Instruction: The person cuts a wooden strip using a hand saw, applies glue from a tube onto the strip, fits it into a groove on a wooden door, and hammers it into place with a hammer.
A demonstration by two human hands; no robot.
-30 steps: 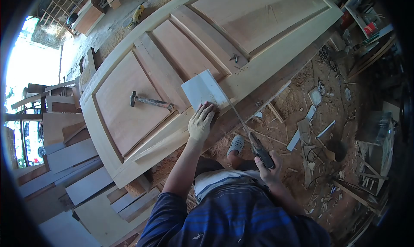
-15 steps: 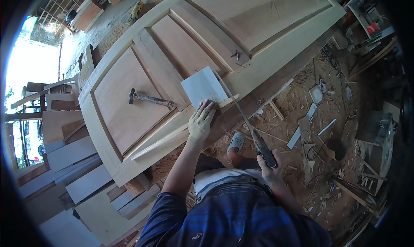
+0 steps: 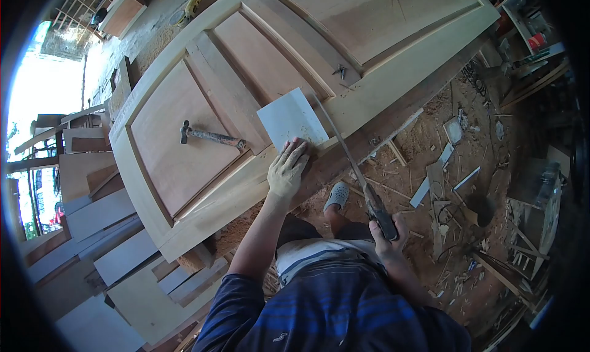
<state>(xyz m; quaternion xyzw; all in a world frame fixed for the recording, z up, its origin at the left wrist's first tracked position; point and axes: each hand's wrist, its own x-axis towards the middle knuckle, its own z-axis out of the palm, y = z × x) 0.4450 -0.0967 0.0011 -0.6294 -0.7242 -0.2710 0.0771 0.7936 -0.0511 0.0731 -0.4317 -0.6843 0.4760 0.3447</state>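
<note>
My left hand [image 3: 287, 166] lies with its fingers flat on the near edge of a white rectangular board [image 3: 294, 119], pressing it onto a panelled wooden door [image 3: 178, 229]. My right hand [image 3: 388, 236] is closed around the dark handle of a handsaw [image 3: 352, 157]. The saw's narrow blade points away from me along the right edge of the white board; whether it touches the edge is hard to tell. Sawdust speckles the board near my fingers. A hammer [image 3: 214, 137] rests on the door's left panel, left of the board.
A small dark metal piece [image 3: 340, 72] lies on the door. Stacked boards [image 3: 123, 260] fill the left side. Wood scraps, such as a white strip [image 3: 420, 192], litter the floor at right. A yellow power tool [image 3: 193, 6] sits beyond the door.
The long pale wood strip that ran under my left wrist along the door's near edge no longer shows there. The saw has shifted slightly; my left hand stays on the white board.
</note>
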